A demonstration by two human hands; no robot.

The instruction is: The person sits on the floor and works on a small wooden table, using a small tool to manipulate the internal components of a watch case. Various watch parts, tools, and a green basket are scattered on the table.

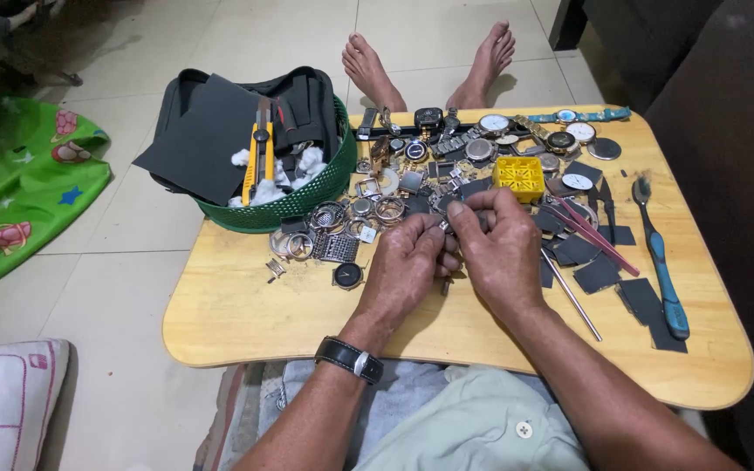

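My left hand (407,266) and my right hand (499,249) meet over the middle of a low wooden table (246,314). Both pinch one small metal watch part (445,228) between thumbs and fingertips. I wear a black-strapped wristwatch (349,358) on the left wrist. Just beyond my hands lies a heap of watch cases, bezels and bracelet pieces (377,209). A yellow plastic block (518,174) sits right behind my right hand.
A green basket (307,196) at the table's left holds a black pouch, a yellow knife and cotton. Pink tweezers (591,231), a metal rod (572,296), a blue-handled brush (661,262) and dark square pieces (639,301) lie at right. My bare feet (429,65) rest beyond.
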